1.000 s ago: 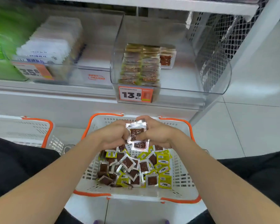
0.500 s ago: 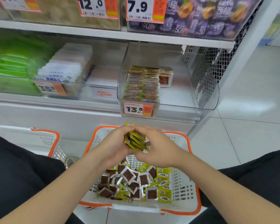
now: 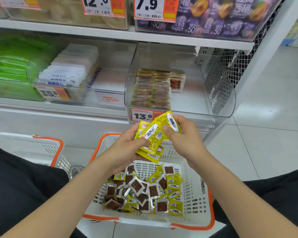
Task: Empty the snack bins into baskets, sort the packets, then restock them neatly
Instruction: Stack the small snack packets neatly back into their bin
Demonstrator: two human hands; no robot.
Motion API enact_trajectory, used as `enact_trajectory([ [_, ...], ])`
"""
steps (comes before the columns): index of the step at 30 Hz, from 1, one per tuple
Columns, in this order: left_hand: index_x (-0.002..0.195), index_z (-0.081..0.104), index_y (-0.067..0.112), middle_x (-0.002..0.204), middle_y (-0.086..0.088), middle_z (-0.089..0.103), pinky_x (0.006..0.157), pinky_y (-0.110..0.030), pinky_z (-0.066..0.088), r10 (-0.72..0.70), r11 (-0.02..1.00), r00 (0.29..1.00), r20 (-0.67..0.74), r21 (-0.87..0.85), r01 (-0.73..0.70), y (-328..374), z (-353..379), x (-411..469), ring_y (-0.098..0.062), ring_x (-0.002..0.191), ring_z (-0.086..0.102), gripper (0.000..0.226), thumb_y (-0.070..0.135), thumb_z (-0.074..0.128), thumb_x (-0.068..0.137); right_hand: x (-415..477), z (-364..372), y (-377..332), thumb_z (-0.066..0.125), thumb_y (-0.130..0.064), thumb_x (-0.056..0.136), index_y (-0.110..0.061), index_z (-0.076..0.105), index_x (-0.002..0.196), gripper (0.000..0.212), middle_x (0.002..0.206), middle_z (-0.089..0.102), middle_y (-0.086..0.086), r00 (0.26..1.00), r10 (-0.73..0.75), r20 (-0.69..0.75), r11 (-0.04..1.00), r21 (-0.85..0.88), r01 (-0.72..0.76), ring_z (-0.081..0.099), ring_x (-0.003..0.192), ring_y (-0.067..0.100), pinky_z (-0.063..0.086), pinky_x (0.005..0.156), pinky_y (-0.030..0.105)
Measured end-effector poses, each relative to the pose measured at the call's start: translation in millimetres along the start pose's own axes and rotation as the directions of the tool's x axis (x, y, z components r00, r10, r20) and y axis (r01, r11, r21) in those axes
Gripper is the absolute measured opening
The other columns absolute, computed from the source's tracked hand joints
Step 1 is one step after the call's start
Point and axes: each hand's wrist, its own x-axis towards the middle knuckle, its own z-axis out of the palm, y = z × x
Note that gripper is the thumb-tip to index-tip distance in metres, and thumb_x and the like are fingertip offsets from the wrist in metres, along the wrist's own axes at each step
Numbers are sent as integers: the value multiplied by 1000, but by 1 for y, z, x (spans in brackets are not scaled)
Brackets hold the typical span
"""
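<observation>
The left hand [image 3: 127, 149] holds a small pile of yellow packets [image 3: 151, 137] with its fingers curled round them, and the right hand [image 3: 185, 140] pinches one more yellow packet [image 3: 172, 121] just beside the top of the pile — both hands are up over the white basket [image 3: 194, 194] with the orange rim. Down in that basket lies a messy heap of brown and yellow packets [image 3: 144, 191]. Behind the hands, the clear bin [image 3: 220, 103] on the shelf has neat rows of packets [image 3: 151, 88] on its left side — another white basket [image 3: 41, 148] sits off to the left.
</observation>
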Motion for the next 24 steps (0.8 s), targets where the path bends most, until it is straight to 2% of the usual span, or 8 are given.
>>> enact_trajectory([
  [4,127,64,33,117,-10,76,87,-54,62,35,990,999,-35,136,-30,1,-5,2,-36,103,74,44,-1,51,102,-2,-15,-13,62,-14,104,-42,67,110,29,95,74,-15,991,-17,136,999,30,13,69,82,8,56,81,36],
  [8,126,65,45,110,10,76,83,-24,55,78,894,996,31,439,-84,12,-15,-2,-7,93,70,49,4,55,100,-2,-37,-19,70,-2,96,-47,50,144,69,99,63,-31,883,-146,445,930,-243,276,69,78,9,59,76,36],
  [11,136,61,24,118,-2,73,90,-30,54,-7,838,976,216,535,-112,17,-22,-2,-11,104,68,41,1,58,102,-3,-37,-13,80,-16,90,-54,33,153,88,114,53,-32,839,-154,522,750,-491,444,51,95,-11,46,92,26],
  [13,138,59,22,121,-6,72,91,-33,55,-16,826,965,262,547,-135,16,-25,-2,-16,108,69,43,-2,58,103,-6,-29,-10,82,-25,88,-49,42,152,80,128,51,-26,817,-171,550,717,-499,486,45,96,-14,42,92,20],
  [15,139,58,27,122,0,73,93,-35,56,27,828,970,240,539,-156,15,-24,-1,-17,112,70,44,1,59,104,-6,-23,-6,81,-29,88,-47,50,147,69,121,59,-27,840,-158,519,716,-526,460,47,91,-9,42,86,19],
  [19,132,62,25,120,2,74,96,-42,57,122,859,981,153,478,-182,15,-21,1,-19,111,71,26,18,61,106,-2,-26,-3,80,-36,88,-40,66,129,44,110,71,-16,950,-84,301,735,-625,263,60,109,19,51,98,39],
  [22,129,65,27,121,4,74,102,-50,54,164,844,983,89,503,-186,15,-23,2,-19,114,70,23,29,62,106,0,-29,-7,76,-30,91,-38,63,105,21,95,69,-12,977,-86,197,812,-554,183,63,100,23,52,83,37],
  [24,123,68,28,114,3,76,97,-51,57,164,860,986,31,486,-158,16,-23,4,-20,107,73,19,31,63,105,-1,-32,-13,70,-26,97,-31,58,103,14,93,69,-5,981,-75,181,834,-528,161,64,89,19,47,71,33],
])
